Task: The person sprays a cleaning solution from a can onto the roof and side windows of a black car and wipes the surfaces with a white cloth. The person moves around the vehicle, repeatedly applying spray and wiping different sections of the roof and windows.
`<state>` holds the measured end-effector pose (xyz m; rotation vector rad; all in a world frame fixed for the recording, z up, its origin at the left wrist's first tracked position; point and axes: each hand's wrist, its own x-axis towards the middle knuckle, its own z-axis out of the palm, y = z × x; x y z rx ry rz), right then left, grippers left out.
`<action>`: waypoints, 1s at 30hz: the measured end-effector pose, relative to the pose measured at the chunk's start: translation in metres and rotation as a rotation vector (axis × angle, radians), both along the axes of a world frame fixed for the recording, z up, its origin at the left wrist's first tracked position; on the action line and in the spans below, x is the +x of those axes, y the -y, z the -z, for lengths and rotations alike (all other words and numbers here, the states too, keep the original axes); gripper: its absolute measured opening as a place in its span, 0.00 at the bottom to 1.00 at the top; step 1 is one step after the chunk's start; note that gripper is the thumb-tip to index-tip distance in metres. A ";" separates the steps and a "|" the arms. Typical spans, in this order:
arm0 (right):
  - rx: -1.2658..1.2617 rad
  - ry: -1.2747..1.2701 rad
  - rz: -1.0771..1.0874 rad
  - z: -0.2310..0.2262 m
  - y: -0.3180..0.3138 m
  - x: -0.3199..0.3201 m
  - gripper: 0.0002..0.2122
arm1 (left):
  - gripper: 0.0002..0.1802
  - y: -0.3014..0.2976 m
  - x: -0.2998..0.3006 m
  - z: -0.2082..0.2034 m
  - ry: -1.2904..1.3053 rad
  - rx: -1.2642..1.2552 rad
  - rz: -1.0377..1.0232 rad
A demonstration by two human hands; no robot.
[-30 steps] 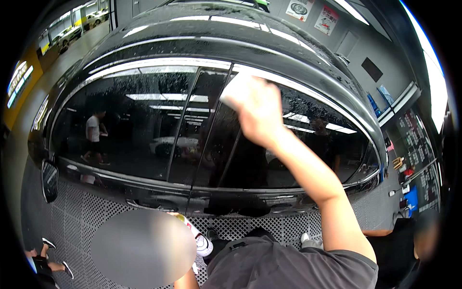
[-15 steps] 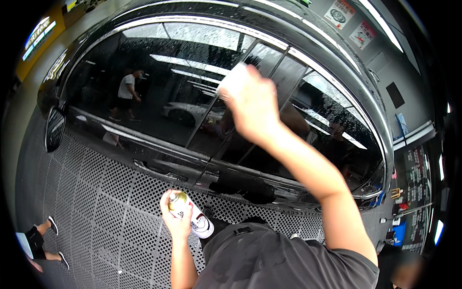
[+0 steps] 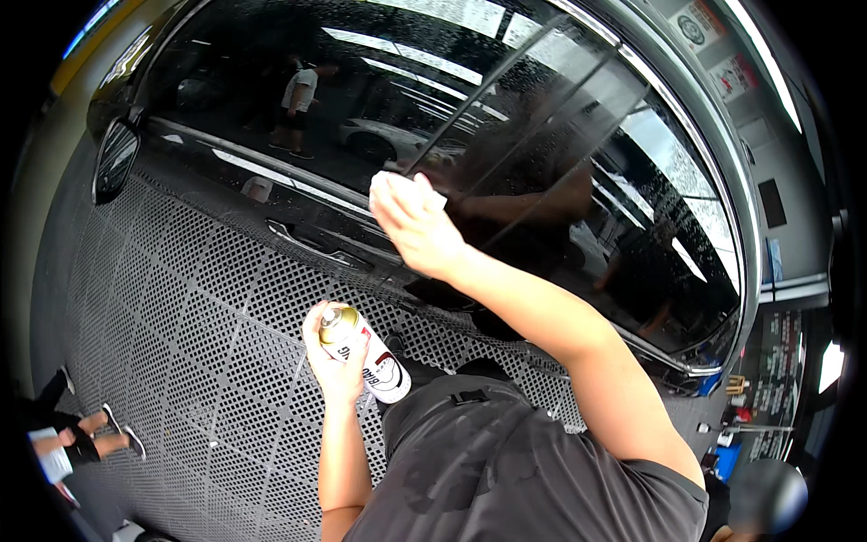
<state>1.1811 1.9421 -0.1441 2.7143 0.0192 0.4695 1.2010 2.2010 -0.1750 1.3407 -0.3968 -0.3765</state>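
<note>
My left hand (image 3: 336, 361) is wrapped round a white aerosol can (image 3: 384, 369) with a gold top, held tilted in front of my waist. Out ahead, my right hand (image 3: 417, 226) presses a folded white cloth (image 3: 435, 195) against the side of a black car, near the lower edge of the dark side window (image 3: 298, 135). Most of the cloth is hidden under my fingers. Water drops dot parts of the glass, which also mirrors ceiling lights, my arm and a person.
Below the window is a door handle (image 3: 316, 248); a side mirror (image 3: 116, 161) juts out at the left. Black perforated grating (image 3: 181, 316) covers the floor. People's legs (image 3: 113, 434) show at the lower left, and another person's head (image 3: 766, 497) at the lower right.
My right hand has swept down and left with the cloth, from high on the glass to the window's lower edge. The view has shifted; the can stays in my left hand.
</note>
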 end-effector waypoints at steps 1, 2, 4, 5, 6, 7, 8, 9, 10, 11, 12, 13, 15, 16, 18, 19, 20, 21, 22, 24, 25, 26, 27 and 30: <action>0.014 -0.008 -0.021 0.007 0.000 -0.010 0.28 | 0.41 0.001 -0.001 -0.001 -0.015 -0.001 0.007; 0.032 -0.017 -0.035 0.011 0.001 -0.023 0.28 | 0.40 -0.002 0.001 0.006 -0.007 -0.038 0.009; 0.038 -0.004 -0.059 0.016 0.020 -0.064 0.27 | 0.40 -0.009 0.000 0.017 -0.001 -0.058 -0.019; 0.006 -0.020 -0.022 0.017 0.024 -0.083 0.27 | 0.41 -0.008 0.000 0.014 -0.041 -0.063 -0.014; -0.024 0.012 -0.004 0.017 0.032 -0.098 0.26 | 0.41 -0.006 -0.001 0.012 -0.131 -0.116 0.000; -0.031 0.023 0.020 0.007 0.037 -0.110 0.25 | 0.41 -0.008 -0.002 0.012 -0.117 -0.109 0.001; -0.048 0.038 0.034 -0.008 0.044 -0.113 0.25 | 0.41 -0.008 0.000 0.016 -0.098 -0.112 -0.007; -0.043 0.026 0.167 -0.054 0.049 -0.100 0.24 | 0.40 -0.013 0.004 0.022 -0.058 -0.093 0.008; -0.023 0.010 0.302 -0.111 0.058 -0.082 0.23 | 0.40 -0.015 0.004 0.015 -0.108 -0.103 0.003; -0.100 0.277 0.362 -0.148 0.085 -0.074 0.23 | 0.40 -0.017 0.004 0.012 -0.103 -0.093 0.010; -0.193 0.543 0.430 -0.177 0.117 -0.072 0.22 | 0.40 -0.016 0.006 0.010 -0.098 -0.092 0.030; -0.212 0.608 0.399 -0.191 0.146 -0.073 0.22 | 0.40 -0.009 0.005 0.006 -0.095 -0.096 0.052; -0.019 0.596 0.338 -0.189 0.139 -0.080 0.24 | 0.40 -0.003 0.007 -0.001 -0.062 -0.102 0.095; -0.084 0.433 0.425 -0.169 0.099 -0.083 0.23 | 0.40 0.001 0.010 -0.004 -0.041 -0.113 0.113; 0.152 0.177 0.251 -0.113 0.034 -0.105 0.20 | 0.41 0.008 0.012 -0.012 -0.012 -0.127 0.180; 0.004 -0.178 0.375 -0.082 0.000 -0.101 0.19 | 0.41 0.011 0.013 -0.016 -0.002 -0.165 0.189; -0.091 0.069 0.034 -0.039 0.002 -0.125 0.20 | 0.40 0.013 0.009 -0.027 0.012 -0.201 0.195; 0.068 0.178 -0.093 -0.024 0.004 -0.134 0.22 | 0.40 0.013 0.009 -0.033 0.038 -0.196 0.209; 0.078 0.218 -0.042 -0.053 0.006 -0.128 0.21 | 0.40 0.011 0.010 -0.039 0.080 -0.198 0.226; 0.154 0.338 0.105 -0.126 0.018 -0.130 0.20 | 0.39 0.010 0.019 -0.042 0.155 -0.205 0.314; 0.025 0.499 0.327 -0.164 0.028 -0.138 0.19 | 0.39 0.008 0.017 -0.049 0.142 -0.181 0.321; -0.119 0.645 0.562 -0.196 0.041 -0.153 0.18 | 0.39 0.010 0.012 -0.057 0.147 -0.193 0.352; -0.107 0.829 0.539 -0.212 0.063 -0.166 0.18 | 0.39 0.017 0.008 -0.065 0.146 -0.203 0.395; -0.062 0.835 0.463 -0.209 0.012 -0.146 0.15 | 0.39 0.015 0.005 -0.083 0.221 -0.222 0.448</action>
